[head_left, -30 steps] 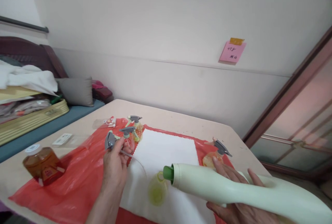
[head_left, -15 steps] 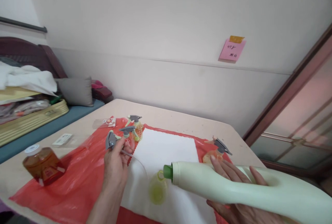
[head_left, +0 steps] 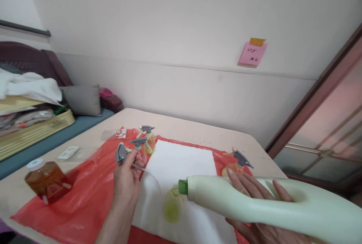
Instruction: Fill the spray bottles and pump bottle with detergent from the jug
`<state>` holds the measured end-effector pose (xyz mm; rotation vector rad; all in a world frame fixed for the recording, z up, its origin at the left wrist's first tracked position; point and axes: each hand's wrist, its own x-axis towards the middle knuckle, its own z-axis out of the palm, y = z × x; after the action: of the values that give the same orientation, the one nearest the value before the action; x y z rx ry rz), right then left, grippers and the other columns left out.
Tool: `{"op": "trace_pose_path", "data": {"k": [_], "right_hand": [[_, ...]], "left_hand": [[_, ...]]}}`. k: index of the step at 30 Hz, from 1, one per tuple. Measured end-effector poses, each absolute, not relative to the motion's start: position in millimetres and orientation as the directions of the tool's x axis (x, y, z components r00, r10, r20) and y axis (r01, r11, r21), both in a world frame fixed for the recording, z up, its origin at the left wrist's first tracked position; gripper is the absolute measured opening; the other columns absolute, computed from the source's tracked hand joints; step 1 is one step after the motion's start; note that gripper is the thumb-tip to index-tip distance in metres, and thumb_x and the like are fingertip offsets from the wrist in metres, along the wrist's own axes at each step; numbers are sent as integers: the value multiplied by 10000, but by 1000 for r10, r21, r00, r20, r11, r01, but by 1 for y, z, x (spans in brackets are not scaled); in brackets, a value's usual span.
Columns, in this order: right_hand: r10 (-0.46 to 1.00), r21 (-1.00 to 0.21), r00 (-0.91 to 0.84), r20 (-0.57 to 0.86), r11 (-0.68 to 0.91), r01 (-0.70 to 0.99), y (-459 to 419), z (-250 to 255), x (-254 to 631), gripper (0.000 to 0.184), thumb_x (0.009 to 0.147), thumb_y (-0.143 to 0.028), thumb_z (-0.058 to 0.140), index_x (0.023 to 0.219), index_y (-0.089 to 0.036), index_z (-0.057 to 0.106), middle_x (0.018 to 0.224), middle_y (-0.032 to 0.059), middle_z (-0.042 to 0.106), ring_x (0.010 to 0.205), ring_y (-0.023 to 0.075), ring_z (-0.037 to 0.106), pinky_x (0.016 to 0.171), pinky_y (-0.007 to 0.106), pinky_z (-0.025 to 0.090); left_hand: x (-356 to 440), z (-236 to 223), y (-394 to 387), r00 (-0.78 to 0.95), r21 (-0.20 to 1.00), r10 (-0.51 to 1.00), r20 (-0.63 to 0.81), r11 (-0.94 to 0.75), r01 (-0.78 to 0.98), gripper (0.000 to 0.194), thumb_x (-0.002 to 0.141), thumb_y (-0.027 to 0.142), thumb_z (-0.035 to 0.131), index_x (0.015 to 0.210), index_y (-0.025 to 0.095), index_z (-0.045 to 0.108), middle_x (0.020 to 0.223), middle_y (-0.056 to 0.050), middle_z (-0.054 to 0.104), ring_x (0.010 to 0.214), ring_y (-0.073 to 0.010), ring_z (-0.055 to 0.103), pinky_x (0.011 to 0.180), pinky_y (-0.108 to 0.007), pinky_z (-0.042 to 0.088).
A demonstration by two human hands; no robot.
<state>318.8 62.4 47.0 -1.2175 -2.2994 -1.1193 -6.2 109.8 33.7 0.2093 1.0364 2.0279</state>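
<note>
- Centrally: a small translucent yellow-green bottle with a round body [head_left: 172, 208] stands uncapped on a scalloped white sheet [head_left: 186, 161].
- Right hand [head_left: 250, 186]: fingers spread wide, gripping a large pale-green plastic jug [head_left: 217, 195]; its long axis runs left to right, its green spout [head_left: 183, 186] pointing left beside the bottle's mouth; contact cannot be told.
- Left hand [head_left: 126, 178]: curled closely about a grey plastic spray head [head_left: 120, 153], its thin tube [head_left: 151, 174] reaching right; the hand nearer the bottle.

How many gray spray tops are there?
4: one spray top in the left hand, others on the pink bottle and yellowish bottle beyond it, and the orange bottle at right.
</note>
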Motion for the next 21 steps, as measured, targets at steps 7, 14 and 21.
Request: {"op": "trace_pose_path", "data": {"k": [7, 14, 21], "right_hand": [[551, 502, -602, 577, 342, 794, 63, 43, 322, 545, 968, -328, 377, 1492, -192, 434, 1486, 83, 535, 1333, 365, 499, 1175, 644, 184], [591, 414, -544, 596, 354, 839, 60, 49, 319, 550, 1015, -468, 333, 1497, -218, 424, 1474, 45, 554, 1325, 315, 514, 1210, 592, 167], [605, 458, -560, 566, 335, 824, 61, 46, 326, 543, 1003, -435, 372, 1506, -234, 407, 1527, 29, 491, 1373, 299, 468, 1225, 578, 131]], "left_hand": [[-6, 35, 110, -643, 734, 735, -216, -312, -604, 208, 708, 286, 764, 621, 170, 615, 519, 21, 581, 544, -122, 568, 587, -236, 497], [-7, 34, 109, -640, 730, 743, -197, -325, -601, 225, 703, 288, 775, 614, 172, 604, 517, 19, 574, 568, -124, 574, 586, -224, 499], [-6, 34, 108, -633, 727, 749, -196, -322, -606, 209, 710, 268, 772, 618, 168, 614, 515, 16, 580, 553, -122, 563, 607, -238, 521]]}}
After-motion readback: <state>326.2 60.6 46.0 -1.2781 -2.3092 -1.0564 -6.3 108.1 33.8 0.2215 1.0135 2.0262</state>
